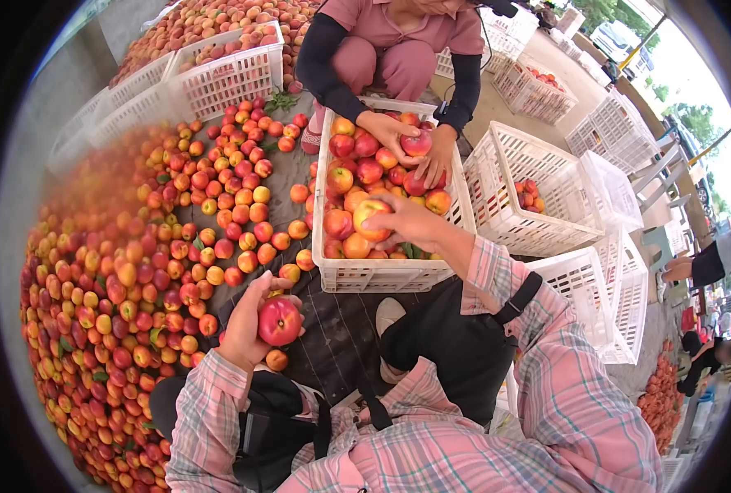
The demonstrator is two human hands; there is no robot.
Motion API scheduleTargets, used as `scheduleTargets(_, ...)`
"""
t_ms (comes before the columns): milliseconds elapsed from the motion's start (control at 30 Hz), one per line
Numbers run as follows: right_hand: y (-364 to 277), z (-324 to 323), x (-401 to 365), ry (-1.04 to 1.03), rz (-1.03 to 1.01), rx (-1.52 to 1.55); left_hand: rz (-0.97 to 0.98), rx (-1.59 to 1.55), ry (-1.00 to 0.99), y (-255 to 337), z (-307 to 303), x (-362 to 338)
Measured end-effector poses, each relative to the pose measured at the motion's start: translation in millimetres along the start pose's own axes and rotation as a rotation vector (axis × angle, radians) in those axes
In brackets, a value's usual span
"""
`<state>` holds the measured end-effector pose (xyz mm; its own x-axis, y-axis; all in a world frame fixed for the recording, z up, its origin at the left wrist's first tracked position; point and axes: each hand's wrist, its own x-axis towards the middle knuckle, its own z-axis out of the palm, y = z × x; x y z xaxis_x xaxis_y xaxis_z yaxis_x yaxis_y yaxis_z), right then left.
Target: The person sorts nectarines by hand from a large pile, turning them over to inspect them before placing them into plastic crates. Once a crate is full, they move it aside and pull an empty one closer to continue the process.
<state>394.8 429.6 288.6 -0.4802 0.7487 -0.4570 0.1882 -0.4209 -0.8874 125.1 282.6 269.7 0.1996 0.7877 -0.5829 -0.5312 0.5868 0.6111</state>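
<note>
My left hand is closed around a dark red nectarine, held above the dark ground sheet beside the fruit pile. In my right hand is a yellow and red nectarine, gripped over the near part of a white plastic crate. Red and yellow nectarines fill that crate, with a bit of green leaf among them. Across from me, a co-worker's hands rest on the fruit at the crate's far end, one of them at a red nectarine.
A large heap of nectarines spreads over the ground on my left. Crates of peaches stand behind it. To the right are a white crate with a few fruits inside and further crates. The co-worker crouches opposite.
</note>
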Motion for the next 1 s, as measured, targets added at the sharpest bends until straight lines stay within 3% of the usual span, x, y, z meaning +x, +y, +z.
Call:
scheduleTargets(33,11.6,-21.1,15.5,0.117,0.001,0.068,0.04,-0.023,0.022,1.0,-3.3,2.7)
scheduleTargets(167,21.4,-78.8,42.8,0.198,0.261,0.203,0.068,-0.031,0.081,4.8,2.4,2.1)
scheduleTargets(200,26.6,-81.1,49.0,0.196,0.263,0.2,0.064,-0.012,0.062,3.9,1.6,3.5)
scheduleTargets(267,36.7,-85.9,60.5,0.402,0.18,0.18,0.062,0.001,0.046,1.2,-0.4,5.8)
scheduleTargets(400,40.5,-91.0,79.3,0.455,0.174,0.17,0.059,0.04,-0.014,-1.8,-4.2,8.7)
scheduleTargets(500,49.7,-93.5,102.4,0.421,0.183,0.356,0.086,0.062,-0.014,0.1,-4.5,4.9)
scheduleTargets(633,80.7,-93.7,123.3,0.561,0.078,0.574,0.085,0.059,-0.014,1.2,-10.1,4.3)
scheduleTargets(767,110.9,-99.6,139.2,0.645,0.007,0.296,0.081,0.065,0.039,5.3,-3.1,1.1)
scheduleTargets(967,87.1,-86.1,124.2,0.76,0.21,0.075,0.071,0.072,0.011,5.0,0.3,5.0)
scheduleTargets(1000,81.7,-93.6,121.5,0.719,0.248,-0.227,0.074,0.065,0.0,5.3,1.9,5.8)
